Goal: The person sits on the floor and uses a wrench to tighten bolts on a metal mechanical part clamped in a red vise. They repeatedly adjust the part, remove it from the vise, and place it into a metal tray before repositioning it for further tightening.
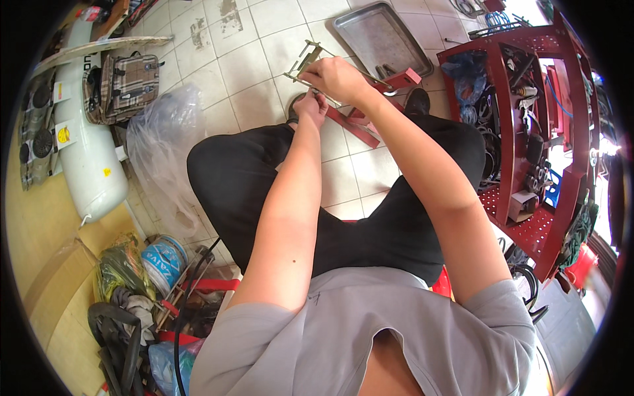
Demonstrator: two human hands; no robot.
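Observation:
Ahead of me, above the floor, is a small brass-coloured metal frame point(308, 58) with thin rods and crosspieces. My right hand point(337, 78) is closed over its near side, thumb and fingers pressed together. Just below and to the left, my left hand point(310, 109) is curled with the fingertips pinched near the frame's lower edge. Whatever lies between those fingertips is too small to tell. Under and beside my hands stands a red metal stand point(356, 127), and a red bar point(401, 80) sticks out to the right of my right wrist.
A grey metal tray point(380, 33) lies on the tiled floor beyond my hands, with short metal cylinders point(384, 70) at its near edge. At right stands a red tool rack point(492, 86). Left are a white tank point(92, 158), a plaid bag point(132, 82) and clear plastic point(168, 142).

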